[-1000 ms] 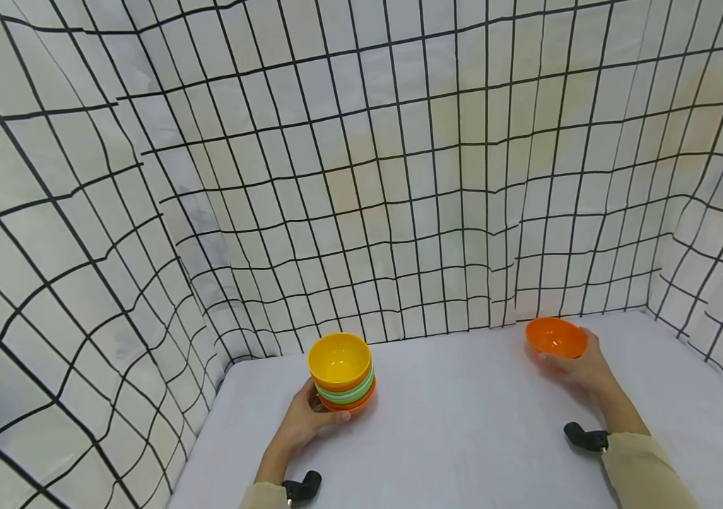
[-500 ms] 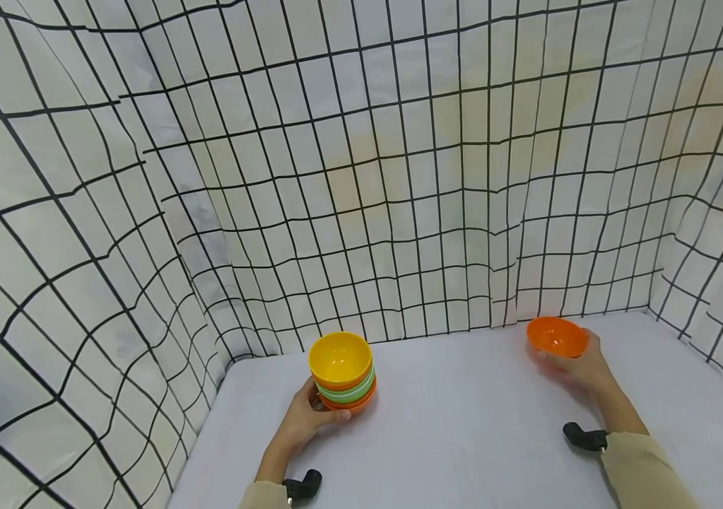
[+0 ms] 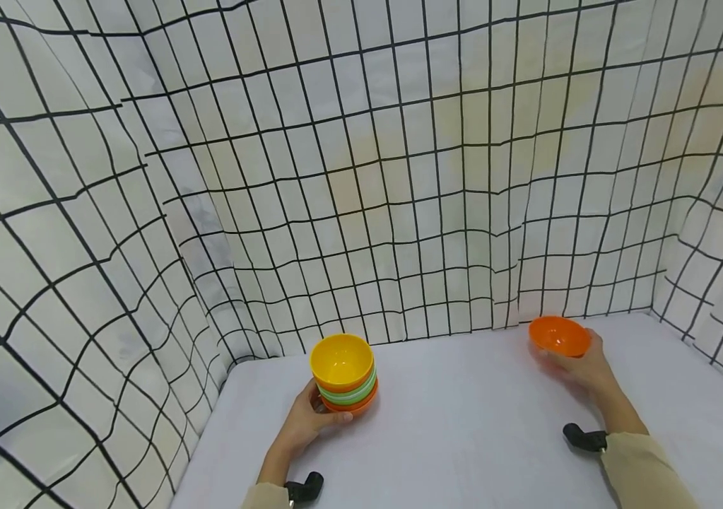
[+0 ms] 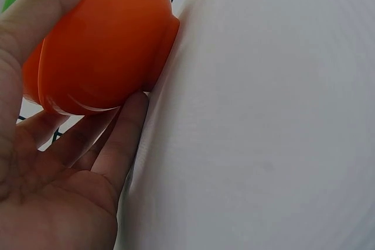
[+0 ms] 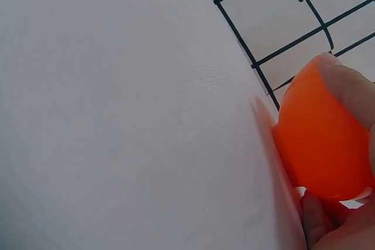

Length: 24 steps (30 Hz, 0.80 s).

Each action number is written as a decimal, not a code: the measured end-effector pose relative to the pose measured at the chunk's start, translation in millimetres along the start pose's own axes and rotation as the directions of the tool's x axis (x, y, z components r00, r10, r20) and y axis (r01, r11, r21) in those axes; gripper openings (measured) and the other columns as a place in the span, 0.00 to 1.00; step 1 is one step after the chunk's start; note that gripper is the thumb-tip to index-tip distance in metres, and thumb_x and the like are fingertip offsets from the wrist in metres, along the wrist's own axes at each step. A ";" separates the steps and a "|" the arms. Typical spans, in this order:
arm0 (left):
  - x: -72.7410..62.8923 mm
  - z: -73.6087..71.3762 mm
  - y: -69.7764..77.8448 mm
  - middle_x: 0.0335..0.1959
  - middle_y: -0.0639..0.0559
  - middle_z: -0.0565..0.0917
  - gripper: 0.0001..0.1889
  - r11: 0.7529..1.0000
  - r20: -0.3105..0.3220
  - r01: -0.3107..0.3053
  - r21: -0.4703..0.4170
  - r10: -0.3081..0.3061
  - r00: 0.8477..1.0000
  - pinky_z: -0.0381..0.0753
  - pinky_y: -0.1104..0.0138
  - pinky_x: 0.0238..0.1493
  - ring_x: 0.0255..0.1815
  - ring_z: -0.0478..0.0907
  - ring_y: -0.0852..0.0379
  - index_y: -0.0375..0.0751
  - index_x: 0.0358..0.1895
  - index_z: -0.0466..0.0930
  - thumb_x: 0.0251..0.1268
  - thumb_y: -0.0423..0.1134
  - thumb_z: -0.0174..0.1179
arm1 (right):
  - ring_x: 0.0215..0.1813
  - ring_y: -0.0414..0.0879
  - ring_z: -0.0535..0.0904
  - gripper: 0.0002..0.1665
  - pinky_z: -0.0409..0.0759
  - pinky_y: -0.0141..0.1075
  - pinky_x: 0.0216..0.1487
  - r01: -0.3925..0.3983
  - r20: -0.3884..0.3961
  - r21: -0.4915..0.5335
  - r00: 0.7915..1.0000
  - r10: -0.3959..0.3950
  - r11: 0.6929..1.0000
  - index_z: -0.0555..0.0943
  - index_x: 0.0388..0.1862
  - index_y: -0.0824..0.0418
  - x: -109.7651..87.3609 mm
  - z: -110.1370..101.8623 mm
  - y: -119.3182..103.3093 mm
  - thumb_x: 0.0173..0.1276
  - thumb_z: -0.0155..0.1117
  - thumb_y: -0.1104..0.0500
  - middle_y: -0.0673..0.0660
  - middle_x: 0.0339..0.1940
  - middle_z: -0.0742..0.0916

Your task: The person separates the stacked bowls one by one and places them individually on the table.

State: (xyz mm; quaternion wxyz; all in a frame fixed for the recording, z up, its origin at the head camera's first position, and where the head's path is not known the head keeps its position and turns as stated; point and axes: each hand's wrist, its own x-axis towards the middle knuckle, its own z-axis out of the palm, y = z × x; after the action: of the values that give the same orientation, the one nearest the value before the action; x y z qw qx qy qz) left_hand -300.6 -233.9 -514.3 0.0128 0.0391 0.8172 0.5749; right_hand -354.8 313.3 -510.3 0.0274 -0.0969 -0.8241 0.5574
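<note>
In the head view, the left hand (image 3: 306,418) holds a stack of nested bowls (image 3: 345,377) near six o'clock, its thumb curled along the stack's six o'clock side and its fingers at nine. A yellow bowl (image 3: 339,359) tops the stack, with green (image 3: 350,398) in the middle and orange at the bottom; the left wrist view shows the lowest orange bowl (image 4: 108,45) with its foot against the white table (image 3: 450,417). Toward four o'clock, well apart, the right hand (image 3: 585,364) grips a single orange bowl (image 3: 558,336) between thumb and fingers, from its four o'clock side. That bowl sits with its mouth up; whether its foot touches the table I cannot tell. A white curtain (image 3: 361,184) with black grid lines rises behind, toward twelve o'clock.
</note>
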 end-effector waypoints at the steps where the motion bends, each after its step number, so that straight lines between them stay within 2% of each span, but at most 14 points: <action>1: -0.8 0.1 -0.2 0.68 0.52 0.78 0.47 1.000 -0.003 0.003 0.003 -0.003 1.000 0.73 0.47 0.75 0.69 0.76 0.49 0.54 0.72 0.67 0.46 0.48 0.83 | 0.79 0.75 0.48 0.71 0.48 0.70 0.80 -0.010 -0.001 0.000 1.000 0.010 1.000 0.24 0.81 0.65 0.0 0.1 -0.4 0.69 0.71 0.50 0.78 0.81 0.47; 5: -2.6 -1.7 0.0 0.68 0.51 0.78 0.47 1.000 -0.011 0.007 0.006 -0.007 1.000 0.73 0.47 0.74 0.68 0.76 0.48 0.53 0.72 0.68 0.45 0.48 0.83 | 0.80 0.75 0.47 0.72 0.48 0.70 0.80 -0.038 -0.001 0.002 0.999 0.038 0.999 0.22 0.81 0.63 0.0 2.3 -0.9 0.69 0.71 0.49 0.78 0.82 0.46; 14: -4.7 -0.5 -1.1 0.68 0.50 0.78 0.48 1.000 0.004 0.008 0.000 -0.008 1.000 0.74 0.48 0.74 0.68 0.76 0.48 0.52 0.72 0.67 0.45 0.48 0.83 | 0.79 0.75 0.47 0.69 0.47 0.69 0.81 -0.037 0.007 -0.001 0.999 0.037 0.999 0.23 0.81 0.65 -2.0 2.0 3.1 0.71 0.69 0.52 0.78 0.82 0.46; 20: -2.4 -0.9 -1.5 0.68 0.51 0.78 0.47 1.000 -0.005 0.014 -0.002 -0.014 1.000 0.74 0.48 0.74 0.68 0.76 0.49 0.53 0.72 0.68 0.45 0.47 0.83 | 0.79 0.74 0.49 0.71 0.50 0.70 0.80 0.003 -0.001 -0.011 1.000 -0.003 1.000 0.25 0.82 0.65 -2.1 3.8 1.9 0.69 0.71 0.49 0.78 0.81 0.48; 24: -1.3 -0.3 -1.1 0.69 0.51 0.78 0.47 1.000 -0.005 0.018 -0.011 -0.018 1.000 0.74 0.48 0.74 0.68 0.76 0.49 0.54 0.72 0.68 0.45 0.47 0.83 | 0.79 0.75 0.48 0.72 0.49 0.70 0.80 -0.001 -0.008 -0.014 1.000 0.001 1.000 0.24 0.81 0.65 -2.3 3.3 0.7 0.68 0.72 0.47 0.78 0.82 0.47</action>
State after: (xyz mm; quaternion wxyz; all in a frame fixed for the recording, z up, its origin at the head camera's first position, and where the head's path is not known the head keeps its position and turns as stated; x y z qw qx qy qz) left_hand -299.4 -234.6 -515.4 0.0162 0.0304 0.8142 0.5795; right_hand -353.1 310.0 -512.1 0.0297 -0.0996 -0.8278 0.5513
